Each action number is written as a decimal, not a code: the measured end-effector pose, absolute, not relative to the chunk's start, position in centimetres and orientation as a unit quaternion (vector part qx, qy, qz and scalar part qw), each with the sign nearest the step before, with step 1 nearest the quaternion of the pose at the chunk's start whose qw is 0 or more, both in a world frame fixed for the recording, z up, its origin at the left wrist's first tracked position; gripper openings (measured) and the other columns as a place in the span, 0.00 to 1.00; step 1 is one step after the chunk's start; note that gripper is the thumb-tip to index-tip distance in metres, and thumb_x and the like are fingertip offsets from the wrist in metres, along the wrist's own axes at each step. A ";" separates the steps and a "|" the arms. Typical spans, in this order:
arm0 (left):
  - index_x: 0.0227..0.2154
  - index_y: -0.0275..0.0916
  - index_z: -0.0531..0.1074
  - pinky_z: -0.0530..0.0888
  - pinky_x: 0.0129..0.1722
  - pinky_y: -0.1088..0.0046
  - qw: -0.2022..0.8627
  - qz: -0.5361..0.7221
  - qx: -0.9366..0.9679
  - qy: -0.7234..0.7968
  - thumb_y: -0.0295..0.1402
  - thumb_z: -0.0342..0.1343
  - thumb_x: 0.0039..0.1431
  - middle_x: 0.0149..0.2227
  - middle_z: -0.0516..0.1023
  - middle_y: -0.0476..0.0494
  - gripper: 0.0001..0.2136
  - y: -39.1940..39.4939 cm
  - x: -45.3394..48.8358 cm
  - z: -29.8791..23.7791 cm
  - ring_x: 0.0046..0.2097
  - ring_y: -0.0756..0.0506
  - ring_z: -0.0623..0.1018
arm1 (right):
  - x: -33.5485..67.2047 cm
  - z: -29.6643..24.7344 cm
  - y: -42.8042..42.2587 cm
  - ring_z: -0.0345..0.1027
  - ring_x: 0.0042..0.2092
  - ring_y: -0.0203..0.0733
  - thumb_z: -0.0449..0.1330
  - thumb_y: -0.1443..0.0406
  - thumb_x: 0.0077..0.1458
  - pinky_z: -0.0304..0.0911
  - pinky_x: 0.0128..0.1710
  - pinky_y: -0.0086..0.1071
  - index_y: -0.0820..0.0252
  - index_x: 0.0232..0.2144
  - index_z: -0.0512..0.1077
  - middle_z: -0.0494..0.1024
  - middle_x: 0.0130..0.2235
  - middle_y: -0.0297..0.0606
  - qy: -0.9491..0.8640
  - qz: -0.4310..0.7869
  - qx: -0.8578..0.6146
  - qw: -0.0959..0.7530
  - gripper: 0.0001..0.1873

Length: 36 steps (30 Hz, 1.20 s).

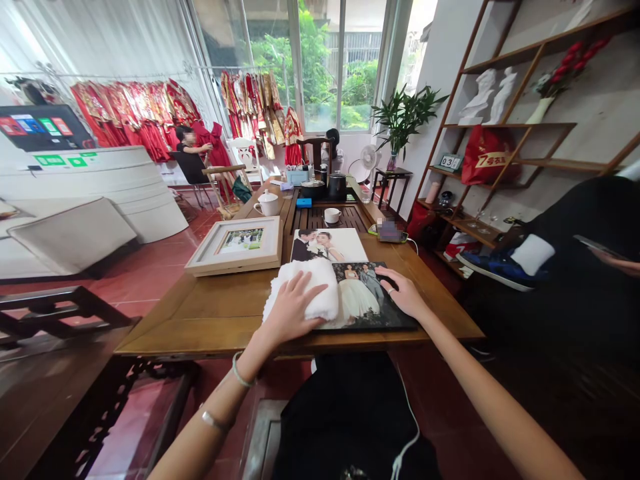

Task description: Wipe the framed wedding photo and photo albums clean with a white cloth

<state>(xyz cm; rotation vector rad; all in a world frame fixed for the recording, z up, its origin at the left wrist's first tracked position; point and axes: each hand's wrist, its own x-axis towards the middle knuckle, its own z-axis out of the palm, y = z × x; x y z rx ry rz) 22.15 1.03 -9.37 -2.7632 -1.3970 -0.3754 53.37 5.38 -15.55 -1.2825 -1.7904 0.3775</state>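
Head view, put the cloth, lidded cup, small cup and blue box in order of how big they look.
Largest to smallest:
1. Cloth, even partly under the left hand
2. Lidded cup
3. Small cup
4. Blue box

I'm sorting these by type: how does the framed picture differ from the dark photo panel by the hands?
The framed picture has a pale frame around a small image; the image on the dark photo panel fills its face, no frame showing. The framed picture is untouched, while the right hand and a white cloth rest on the dark photo panel. Both lie on the wooden table.
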 end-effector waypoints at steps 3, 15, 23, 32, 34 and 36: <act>0.60 0.49 0.61 0.57 0.60 0.45 -0.001 -0.112 -0.890 -0.442 0.43 0.61 0.51 0.66 0.53 0.37 0.33 -1.7 22.0 -9.2 0.66 0.29 0.51 | 53.3 -15.6 5.4 0.66 0.58 0.49 0.53 0.64 0.57 0.57 0.61 0.49 0.55 0.46 0.75 0.76 0.53 0.42 -0.719 0.150 -0.515 0.441 0.17; 0.62 0.52 0.57 0.55 0.60 0.43 0.001 -0.073 -0.893 -0.445 0.44 0.63 0.48 0.67 0.49 0.37 0.37 -4.6 22.7 -9.3 0.67 0.29 0.48 | 53.4 -15.5 5.3 0.66 0.58 0.48 0.53 0.64 0.56 0.57 0.61 0.48 0.55 0.46 0.75 0.75 0.53 0.42 -0.720 0.147 -0.518 0.438 0.17; 0.62 0.48 0.59 0.58 0.60 0.48 0.022 -0.081 -0.903 -0.421 0.50 0.58 0.53 0.65 0.55 0.35 0.34 4.6 22.9 -9.1 0.66 0.30 0.53 | 53.4 -15.4 5.2 0.65 0.59 0.48 0.52 0.64 0.57 0.56 0.61 0.48 0.56 0.46 0.75 0.75 0.54 0.43 -0.727 0.146 -0.518 0.425 0.17; 0.59 0.46 0.62 0.60 0.59 0.52 0.016 -0.101 -0.895 -0.434 0.52 0.56 0.54 0.60 0.65 0.38 0.31 10.8 23.2 -9.1 0.62 0.34 0.62 | 53.5 -15.4 5.3 0.65 0.59 0.48 0.52 0.64 0.57 0.56 0.61 0.48 0.57 0.46 0.74 0.75 0.54 0.43 -0.731 0.147 -0.516 0.422 0.18; 0.60 0.47 0.62 0.60 0.59 0.51 0.030 -0.104 -0.893 -0.437 0.51 0.56 0.54 0.61 0.63 0.37 0.31 9.9 23.3 -9.2 0.63 0.32 0.60 | 53.4 -15.4 5.4 0.65 0.59 0.48 0.52 0.64 0.56 0.56 0.61 0.48 0.56 0.46 0.75 0.76 0.53 0.42 -0.730 0.149 -0.514 0.426 0.17; 0.60 0.47 0.62 0.60 0.59 0.50 0.042 -0.107 -0.892 -0.438 0.51 0.57 0.54 0.62 0.61 0.37 0.32 8.2 23.4 -9.3 0.64 0.31 0.58 | 53.4 -15.4 5.4 0.65 0.59 0.48 0.52 0.64 0.56 0.56 0.61 0.48 0.55 0.46 0.75 0.76 0.53 0.41 -0.727 0.150 -0.513 0.430 0.17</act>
